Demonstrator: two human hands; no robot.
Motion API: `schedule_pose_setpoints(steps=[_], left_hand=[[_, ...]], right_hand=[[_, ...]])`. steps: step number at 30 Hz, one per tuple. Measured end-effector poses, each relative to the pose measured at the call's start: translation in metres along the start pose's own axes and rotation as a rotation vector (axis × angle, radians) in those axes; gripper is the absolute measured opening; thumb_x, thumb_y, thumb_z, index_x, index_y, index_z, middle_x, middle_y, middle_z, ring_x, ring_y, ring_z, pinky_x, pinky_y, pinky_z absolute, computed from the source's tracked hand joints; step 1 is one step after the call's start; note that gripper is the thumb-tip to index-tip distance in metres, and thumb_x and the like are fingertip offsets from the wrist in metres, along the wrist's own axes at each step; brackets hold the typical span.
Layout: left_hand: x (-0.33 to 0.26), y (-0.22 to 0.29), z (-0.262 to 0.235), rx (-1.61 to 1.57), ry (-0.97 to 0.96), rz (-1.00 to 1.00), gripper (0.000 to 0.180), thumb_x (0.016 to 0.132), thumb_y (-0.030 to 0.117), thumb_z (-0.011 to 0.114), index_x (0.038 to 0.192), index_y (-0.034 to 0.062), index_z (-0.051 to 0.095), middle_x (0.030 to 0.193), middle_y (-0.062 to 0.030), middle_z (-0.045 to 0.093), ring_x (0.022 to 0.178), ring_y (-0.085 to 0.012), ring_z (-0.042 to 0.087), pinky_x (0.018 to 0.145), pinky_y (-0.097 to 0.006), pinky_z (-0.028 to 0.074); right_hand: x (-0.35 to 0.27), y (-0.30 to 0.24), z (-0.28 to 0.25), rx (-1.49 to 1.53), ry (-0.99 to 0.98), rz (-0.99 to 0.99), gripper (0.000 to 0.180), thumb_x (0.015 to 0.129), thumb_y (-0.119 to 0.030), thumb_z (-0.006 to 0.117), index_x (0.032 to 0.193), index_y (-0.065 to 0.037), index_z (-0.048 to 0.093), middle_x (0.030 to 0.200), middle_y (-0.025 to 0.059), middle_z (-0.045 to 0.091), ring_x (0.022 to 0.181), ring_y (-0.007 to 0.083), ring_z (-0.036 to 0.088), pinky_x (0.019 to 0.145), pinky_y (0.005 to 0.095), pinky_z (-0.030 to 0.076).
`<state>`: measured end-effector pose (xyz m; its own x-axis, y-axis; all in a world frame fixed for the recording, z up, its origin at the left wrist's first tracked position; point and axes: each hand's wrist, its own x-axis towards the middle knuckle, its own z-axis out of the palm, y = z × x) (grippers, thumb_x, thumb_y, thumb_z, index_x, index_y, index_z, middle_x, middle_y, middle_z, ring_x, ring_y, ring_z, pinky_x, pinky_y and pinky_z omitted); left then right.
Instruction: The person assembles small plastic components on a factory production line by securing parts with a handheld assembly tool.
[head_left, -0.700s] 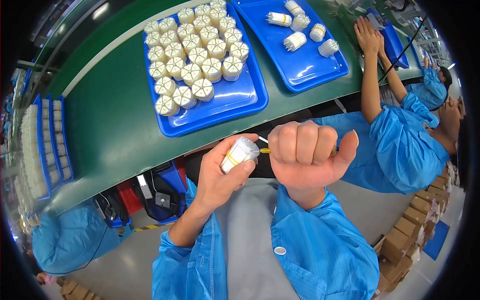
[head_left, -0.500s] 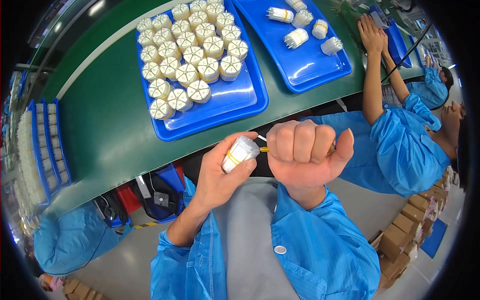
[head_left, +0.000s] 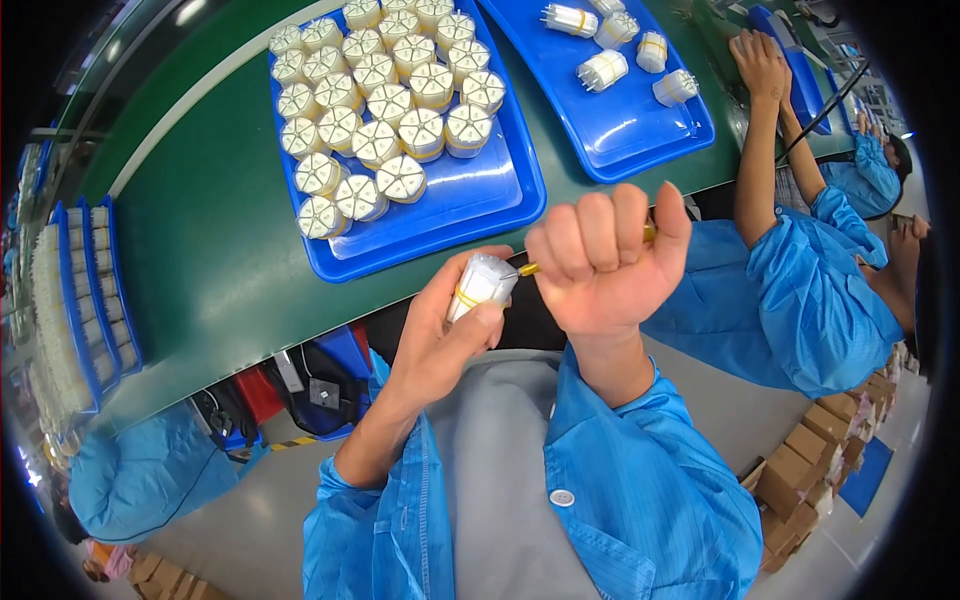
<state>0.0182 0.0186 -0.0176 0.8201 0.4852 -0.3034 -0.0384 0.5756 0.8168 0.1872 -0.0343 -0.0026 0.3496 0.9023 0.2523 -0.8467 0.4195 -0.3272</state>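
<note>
My left hand [head_left: 440, 335] holds a small white cylinder with a yellow band [head_left: 480, 285] just in front of my chest. My right hand [head_left: 605, 260] is closed in a fist around a thin yellow-handled tool [head_left: 650, 233]. The tool's tip [head_left: 528, 269] meets the end of the cylinder. Both hands hover over the near edge of the green table [head_left: 200, 250]. Directly beyond them lies a blue tray [head_left: 470, 205] filled with several upright white cylinders [head_left: 375, 100].
A second blue tray [head_left: 620, 130] with several loose white cylinders lies at the right. Another person in a blue coat [head_left: 800, 280] sits to my right, arm on the table. Blue racks of white parts [head_left: 75, 300] stand at the left. Cardboard boxes [head_left: 800, 465] are on the floor.
Both hands have stayed together with the cylinder and tool; the view has shifted slightly, so the trays appear a bit higher.
</note>
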Motion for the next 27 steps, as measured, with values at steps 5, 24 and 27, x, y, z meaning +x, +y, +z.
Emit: schedule_pose_setpoints(steps=[5, 24, 27], left_hand=[[-0.005, 0.005, 0.001, 0.029, 0.023, 0.033, 0.051, 0.086, 0.006, 0.065, 0.131, 0.0032, 0.042, 0.093, -0.0050, 0.058, 0.073, -0.0091, 0.057, 0.060, -0.023, 0.047], [-0.005, 0.000, 0.000, 0.454, 0.104, 0.131, 0.049, 0.082, 0.004, 0.067, 0.128, 0.0046, 0.051, 0.095, -0.0031, 0.060, 0.084, -0.0101, 0.056, 0.074, -0.026, 0.047], [0.000, -0.011, -0.004, 0.549, 0.115, 0.214, 0.048, 0.083, 0.005, 0.066, 0.128, 0.0037, 0.050, 0.097, -0.0047, 0.060, 0.084, -0.0119, 0.057, 0.074, -0.026, 0.047]], right_hand=[[-0.001, -0.008, 0.001, -0.072, -0.110, -0.088, 0.054, 0.102, -0.048, 0.025, 0.062, -0.012, 0.034, 0.057, -0.0009, 0.036, 0.055, 0.0144, 0.032, 0.052, 0.0293, 0.028], [-0.003, 0.014, 0.007, -0.096, 0.004, -0.013, 0.055, 0.102, -0.042, 0.021, 0.057, -0.013, 0.030, 0.051, -0.0017, 0.033, 0.049, 0.0124, 0.026, 0.048, 0.0288, 0.026], [0.000, 0.010, 0.006, -0.119, 0.017, 0.029, 0.054, 0.103, -0.042, 0.023, 0.058, -0.013, 0.031, 0.053, -0.0013, 0.034, 0.050, 0.0130, 0.028, 0.048, 0.0288, 0.027]])
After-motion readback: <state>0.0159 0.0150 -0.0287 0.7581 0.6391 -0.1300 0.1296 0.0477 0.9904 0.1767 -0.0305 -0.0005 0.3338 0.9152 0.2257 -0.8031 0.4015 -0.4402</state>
